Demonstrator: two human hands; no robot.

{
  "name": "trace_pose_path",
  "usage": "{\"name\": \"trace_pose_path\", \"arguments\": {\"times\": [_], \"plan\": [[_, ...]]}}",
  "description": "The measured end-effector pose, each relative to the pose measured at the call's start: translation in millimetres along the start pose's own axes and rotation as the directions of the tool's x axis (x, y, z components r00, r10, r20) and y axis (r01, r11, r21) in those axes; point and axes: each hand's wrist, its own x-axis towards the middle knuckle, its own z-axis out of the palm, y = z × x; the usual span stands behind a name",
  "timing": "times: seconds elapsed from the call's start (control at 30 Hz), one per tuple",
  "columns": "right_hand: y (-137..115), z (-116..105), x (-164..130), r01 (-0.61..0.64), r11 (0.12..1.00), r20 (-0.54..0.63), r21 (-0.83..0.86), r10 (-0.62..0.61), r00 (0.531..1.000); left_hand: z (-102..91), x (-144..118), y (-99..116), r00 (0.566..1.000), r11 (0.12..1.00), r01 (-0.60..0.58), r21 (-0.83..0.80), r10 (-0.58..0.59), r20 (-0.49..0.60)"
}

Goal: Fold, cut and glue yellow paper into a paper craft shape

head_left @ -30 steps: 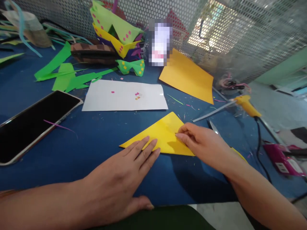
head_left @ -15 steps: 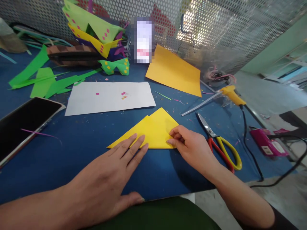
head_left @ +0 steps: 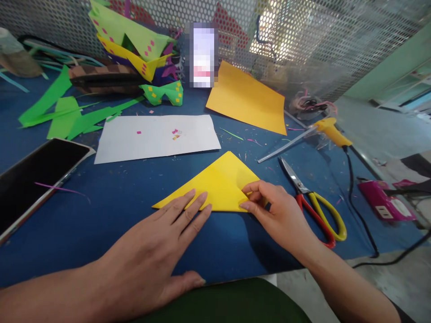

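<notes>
Yellow paper (head_left: 218, 179): long edge runs left to right, near side. Left hand (head_left: 153, 240): fingers flat, unclenched, on left half. Right hand (head_left: 278, 211): fingers pinching right end.

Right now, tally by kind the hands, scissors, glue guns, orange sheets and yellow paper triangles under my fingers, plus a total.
Left hand and right hand: 2
Scissors: 1 pair
Glue gun: 1
Orange sheet: 1
Yellow paper triangle: 1
Total: 6

Yellow paper (head_left: 215, 179) lies folded — a triangle, long edge nearest.
</notes>
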Motion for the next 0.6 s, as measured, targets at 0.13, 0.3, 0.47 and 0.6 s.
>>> {"name": "trace_pose_path", "arguments": {"times": [0.13, 0.3, 0.47, 0.6], "plan": [[0.9, 1.4, -0.7, -0.003, 1.0, -0.007, 0.002, 0.003, 1.0, 0.7, -1.2, 0.2, 1.0, 1.0, -0.001, 0.008, 0.001, -0.001], [-0.7, 3.5, -1.0, -0.002, 1.0, -0.015, 0.006, 0.002, 1.0, 3.4, -2.3, 1.6, 1.0, 1.0, -0.002, 0.025, 0.002, -0.003], [-2.3, 7.1, 0.2, 0.034, 0.989, 0.005, -0.142, -0.034, 0.999, 4.2, -1.0, -0.2, 1.0, 0.999, -0.028, 0.04, 0.028, -0.011], [-2.5, 9.3, -1.7, 0.017, 0.982, -0.039, -0.186, -0.025, 0.999, 2.7, -1.0, 1.5, 1.0, 0.999, -0.016, 0.029, 0.016, -0.014]]}}
